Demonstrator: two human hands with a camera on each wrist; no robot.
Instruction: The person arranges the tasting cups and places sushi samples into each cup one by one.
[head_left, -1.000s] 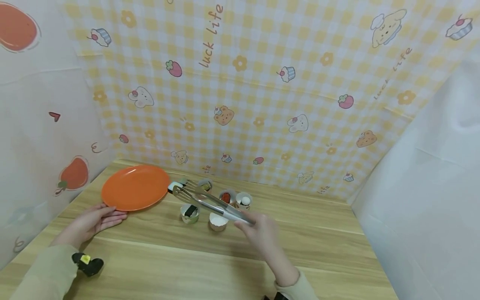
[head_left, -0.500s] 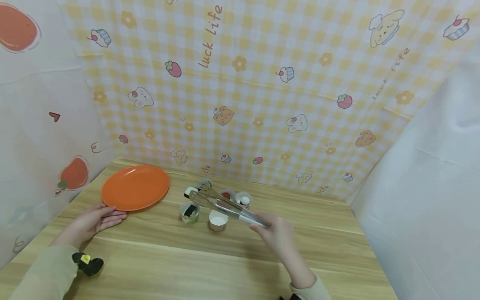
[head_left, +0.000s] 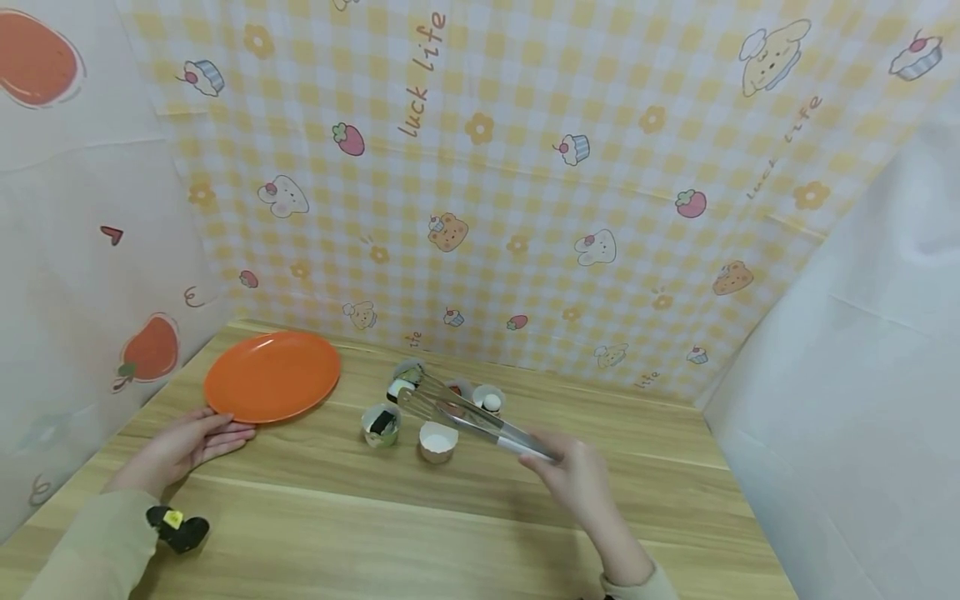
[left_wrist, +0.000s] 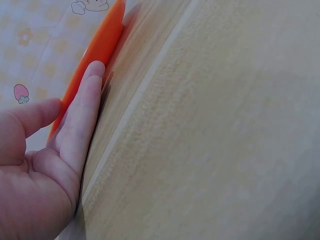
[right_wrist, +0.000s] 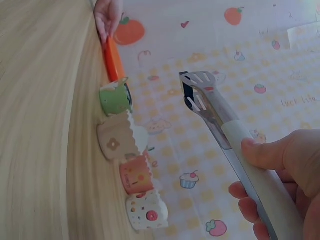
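My right hand (head_left: 576, 477) grips metal tongs (head_left: 516, 444) by their pale handles. A small sushi piece (head_left: 399, 390), white with a black band, sits between the slotted tips; in the right wrist view its dark side (right_wrist: 187, 89) shows there. The tips hover over the group of paper cups, close to a back cup (head_left: 409, 367) with greenish contents. A green cup (head_left: 381, 437) holding a black-wrapped piece stands nearer. At far left, my left hand (head_left: 183, 443) holds the edge of an orange plate (head_left: 273, 377), thumb at the rim, fingers (left_wrist: 82, 117) along its lower side.
A beige cup (head_left: 437, 450) shows a white inside. Behind it stand one cup with something red (head_left: 453, 389) and another with a white ball (head_left: 491, 402). A checked cloth (head_left: 517, 192) rises behind the wooden table (head_left: 315, 525), with white cloth at both sides.
My right hand has drawn the tongs and the sushi piece rightward, from beside the plate's edge to over the cups. The left hand and the plate have stayed in place.
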